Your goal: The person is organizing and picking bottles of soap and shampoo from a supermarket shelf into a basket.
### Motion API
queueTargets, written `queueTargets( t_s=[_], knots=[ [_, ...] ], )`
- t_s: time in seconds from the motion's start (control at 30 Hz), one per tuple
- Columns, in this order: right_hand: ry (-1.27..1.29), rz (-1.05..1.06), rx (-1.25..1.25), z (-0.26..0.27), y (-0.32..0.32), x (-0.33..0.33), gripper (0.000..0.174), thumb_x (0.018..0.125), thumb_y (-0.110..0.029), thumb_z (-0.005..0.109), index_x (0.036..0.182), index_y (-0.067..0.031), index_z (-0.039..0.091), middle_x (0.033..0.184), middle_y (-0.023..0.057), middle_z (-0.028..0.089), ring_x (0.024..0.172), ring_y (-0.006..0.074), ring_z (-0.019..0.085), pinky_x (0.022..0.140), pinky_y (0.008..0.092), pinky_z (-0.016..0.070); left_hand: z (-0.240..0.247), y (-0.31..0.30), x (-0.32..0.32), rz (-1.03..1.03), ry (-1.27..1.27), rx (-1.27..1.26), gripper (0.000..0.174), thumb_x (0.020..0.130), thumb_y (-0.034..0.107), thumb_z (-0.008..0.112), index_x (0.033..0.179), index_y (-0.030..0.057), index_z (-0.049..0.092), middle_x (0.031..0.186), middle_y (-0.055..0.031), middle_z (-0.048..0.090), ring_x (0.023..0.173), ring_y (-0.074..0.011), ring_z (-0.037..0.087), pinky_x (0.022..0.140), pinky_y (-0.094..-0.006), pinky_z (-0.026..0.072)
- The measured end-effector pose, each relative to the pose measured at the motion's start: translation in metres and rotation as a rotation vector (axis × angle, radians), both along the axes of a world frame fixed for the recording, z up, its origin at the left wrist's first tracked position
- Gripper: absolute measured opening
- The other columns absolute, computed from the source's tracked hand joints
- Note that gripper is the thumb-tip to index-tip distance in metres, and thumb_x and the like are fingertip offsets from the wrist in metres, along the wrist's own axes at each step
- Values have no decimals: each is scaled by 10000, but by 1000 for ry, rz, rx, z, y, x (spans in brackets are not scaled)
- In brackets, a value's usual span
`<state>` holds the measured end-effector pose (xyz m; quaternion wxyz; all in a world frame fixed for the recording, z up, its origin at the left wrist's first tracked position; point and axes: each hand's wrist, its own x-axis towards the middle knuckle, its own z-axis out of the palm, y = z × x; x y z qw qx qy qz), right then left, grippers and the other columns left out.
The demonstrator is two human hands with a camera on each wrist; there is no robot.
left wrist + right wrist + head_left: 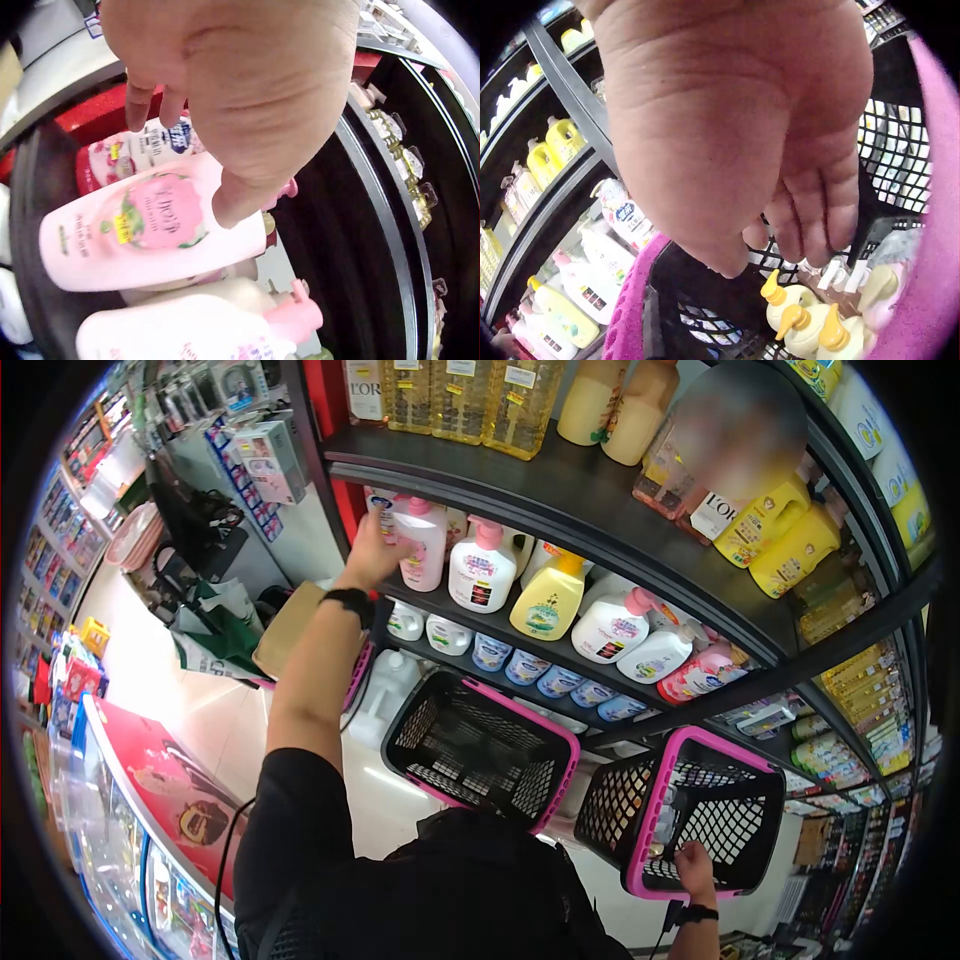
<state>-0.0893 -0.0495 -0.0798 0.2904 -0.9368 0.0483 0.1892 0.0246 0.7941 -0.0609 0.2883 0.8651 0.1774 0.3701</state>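
Observation:
In the head view my left hand reaches to the left end of the middle shelf, beside a pink pump bottle. The left wrist view shows the thumb extended across the upper part of this pink bottle. Its other fingers hang loosely by a red-and-white bottle behind. Low on the right, my right hand is at the near side of a black basket with a pink rim. Seen from the right wrist, its fingers point down loosely above several cream bottles with yellow pumps in the basket.
A second black basket stands on the floor below the shelf. More pump bottles line the middle shelf, with blue-and-white containers beneath. A dark upper shelf board juts out above. A glass counter stands at left.

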Motion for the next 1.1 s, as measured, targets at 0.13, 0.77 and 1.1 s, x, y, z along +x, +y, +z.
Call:
queueTargets(
  t_s=[0.13, 0.77, 1.1],
  knots=[
    [-117, -107, 57, -24, -7, -67, 134, 887, -31, 649, 1009, -1, 603, 821, 61, 636, 721, 129, 595, 657, 285, 493, 27, 14, 25, -368, 56, -378, 963, 706, 136, 841, 1499, 4, 311, 1334, -169, 571, 1168, -273, 601, 1010, -351, 482],
    [-445, -178, -187, -31, 29, -79, 54, 845, -46, 652, 865, -7, 621, 821, 165, 643, 793, 354, 624, 724, 432, 494, 24, 28, 33, -355, 254, -115, 743, 667, 212, 871, 1297, -7, 546, 1194, -184, 673, 1099, -308, 661, 979, -372, 503],
    [-642, -251, -11, -2, 66, -76, 12, 897, 6, 579, 903, 6, 569, 841, 117, 567, 745, 234, 556, 691, 360, 466, 33, -48, -88, -322, 34, -603, 619, 731, 2, 796, 1281, -62, 519, 1187, -150, 653, 1081, -220, 652, 957, -361, 529]
  ],
)
